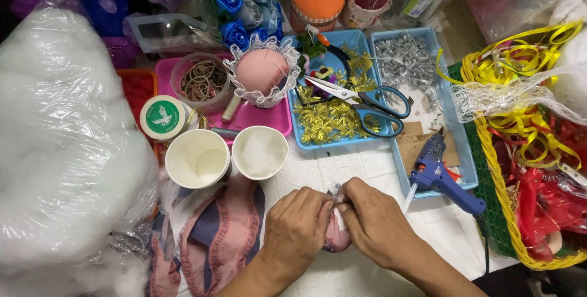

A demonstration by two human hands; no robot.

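At the lower centre of the frame, the left hand [298, 220] and right hand [373, 220] both pinch the gathered top of a small pink fabric bundle [337, 236] between them; two paper cups [226, 156] stand just above, a blue glue gun [437, 175] to the right
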